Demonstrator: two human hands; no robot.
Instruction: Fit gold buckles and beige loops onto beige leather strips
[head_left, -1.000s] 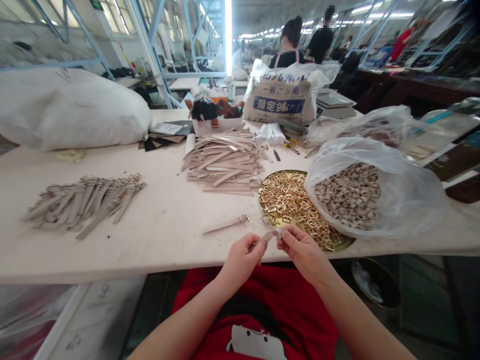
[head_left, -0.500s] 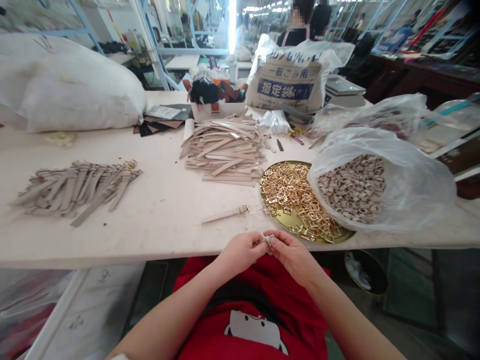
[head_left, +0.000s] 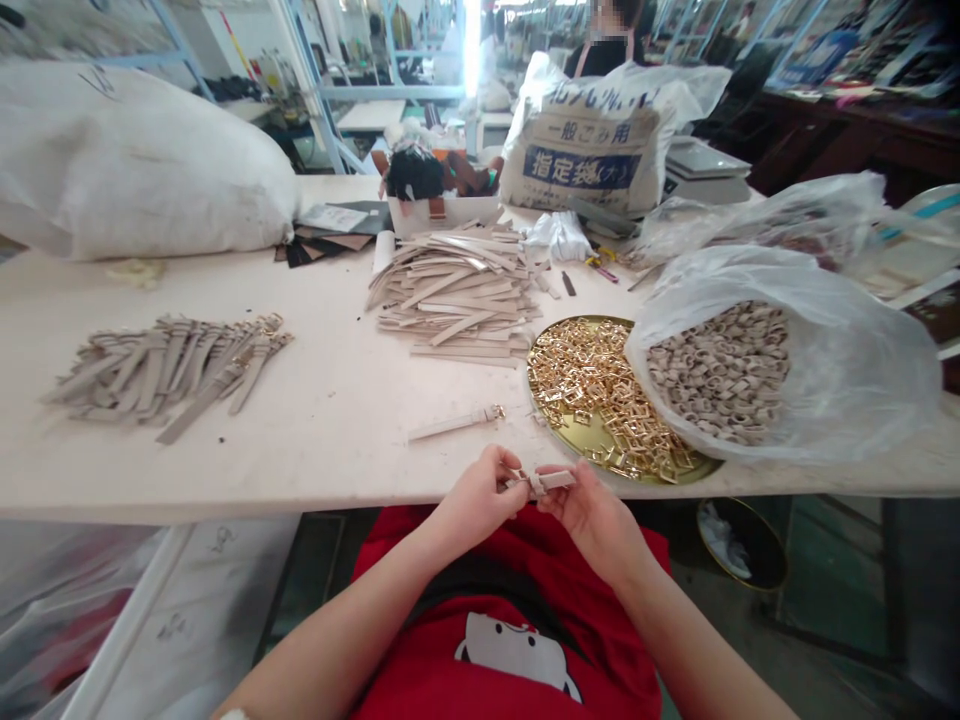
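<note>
Between my left hand point(head_left: 474, 497) and my right hand point(head_left: 589, 517) is a short beige leather strap point(head_left: 544, 482) with a small gold buckle at its left end. Both hands pinch it over the table's front edge, and my fingers partly hide the buckle. Just beyond my hands, a finished strap with a gold buckle point(head_left: 455, 424) lies on the white table point(head_left: 315, 470). To the right sits a round brass tray of gold buckles point(head_left: 592, 395). A plastic bag of beige leather loops point(head_left: 716, 372) rests on the tray's edge.
Stacks of beige straps lie at the table's centre point(head_left: 450, 295) and left point(head_left: 169, 378). Behind them are a large white sack point(head_left: 135, 170), a printed rubbish bag point(head_left: 581, 140) and a scale point(head_left: 705, 170). A co-worker point(head_left: 604, 45) stands beyond. A round bin point(head_left: 742, 545) sits on the floor at right.
The strap now shows its pale length to the right of the buckle, lying more level between my hands. My right hand has opened slightly, and the view has shifted slightly.
</note>
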